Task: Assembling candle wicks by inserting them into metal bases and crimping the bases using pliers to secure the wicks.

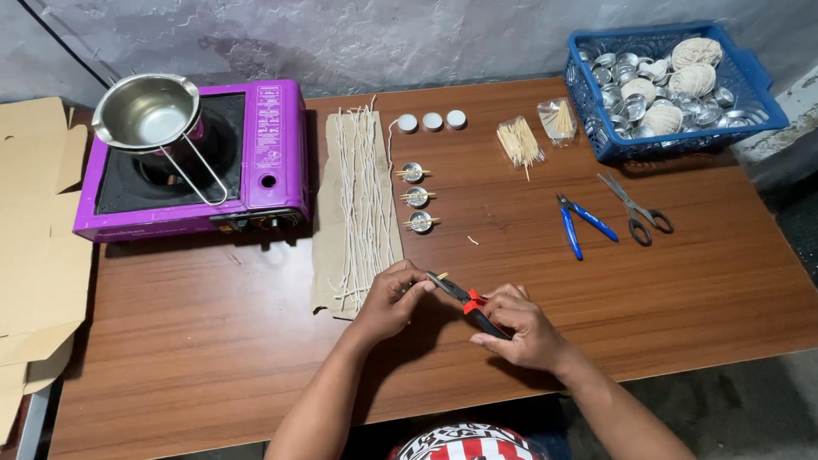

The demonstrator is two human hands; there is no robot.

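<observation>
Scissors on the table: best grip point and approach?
Grip the scissors at the dark finger loops, probably from above on the near right. They lie flat, blades pointing up-left toward the basket, loops nearest the table's front edge, clear of the blue pliers.

A purple portable gas stove (194, 161) carries a steel pouring pot (146, 113) at the wooden table's (203, 359) left end. A blue plastic basket (751, 68) of metal cups and twine balls stands at far right, with blue-handled pliers (582, 222) and grey scissors (636, 209) near it.
</observation>
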